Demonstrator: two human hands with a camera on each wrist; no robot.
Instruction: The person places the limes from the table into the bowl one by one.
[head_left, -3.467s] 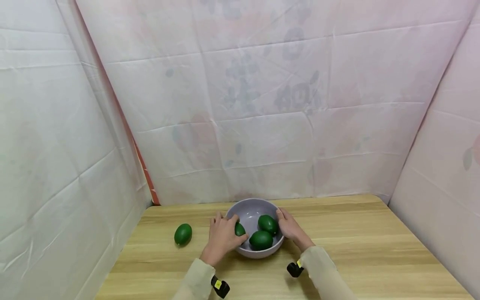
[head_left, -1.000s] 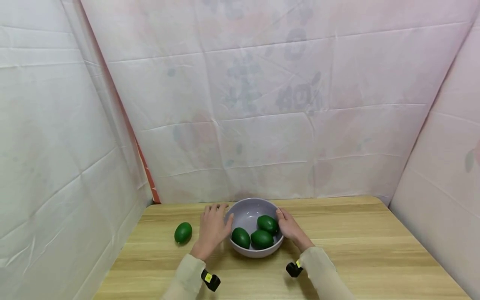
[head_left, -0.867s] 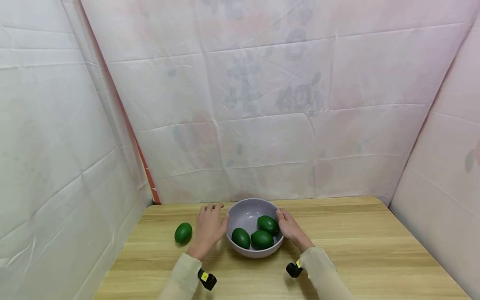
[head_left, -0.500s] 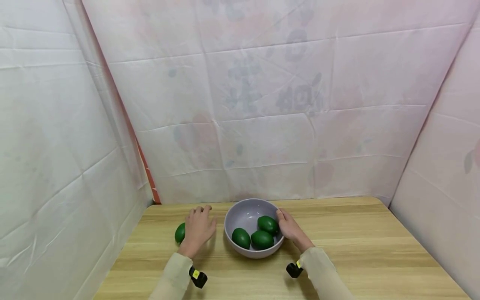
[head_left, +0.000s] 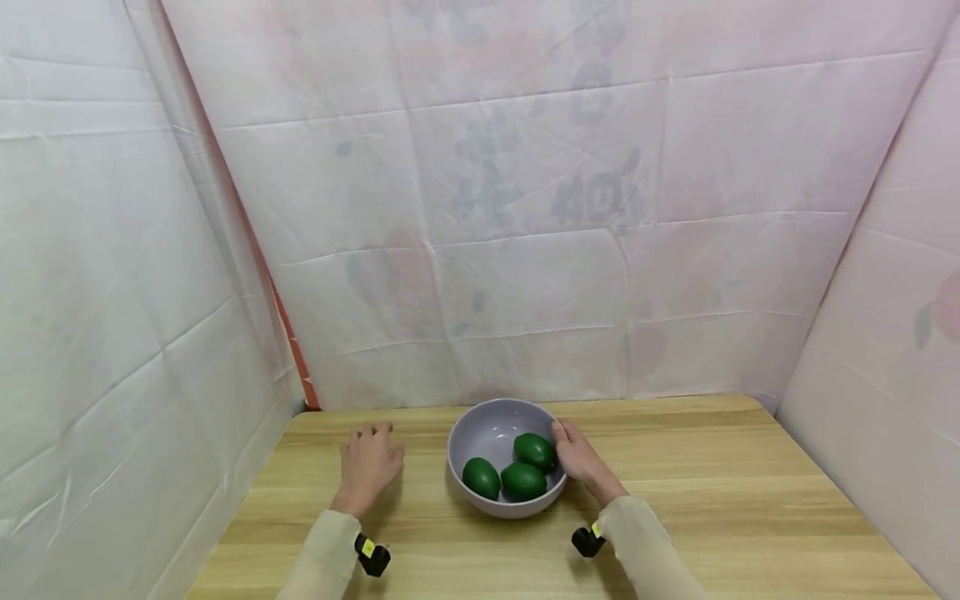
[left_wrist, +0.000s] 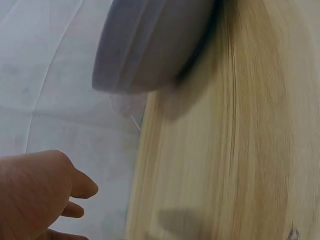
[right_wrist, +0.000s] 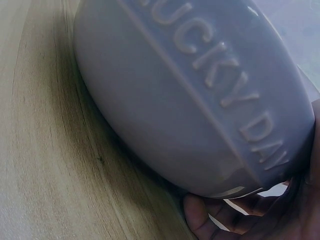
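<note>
A grey-purple bowl (head_left: 491, 427) stands on the table with three green limes inside: one at the left (head_left: 481, 478), a front lime (head_left: 523, 482) and a rear lime (head_left: 535, 451). My right hand (head_left: 581, 458) grips the bowl's right side, thumb at the rim; in the right wrist view its fingers (right_wrist: 197, 215) lie under the bowl's lower edge. To the left of the bowl, my left hand (head_left: 366, 467) hovers palm down, fingers loosely spread. The loose lime at that spot is hidden by the hand, so contact cannot be seen. In the left wrist view the hand (left_wrist: 37, 192) shows nothing held.
The wooden table (head_left: 712, 483) extends to both sides of the bowl. Pale printed sheets hang behind (head_left: 525, 283) and on both sides. Each wrist wears a small black camera, such as the left camera (head_left: 373, 558). Raised lettering (right_wrist: 220, 75) marks the bowl's outside.
My left hand has let go of a lime inside the bowl and moved left, over the spot of the loose lime, which it now covers. The right hand and bowl have stayed put.
</note>
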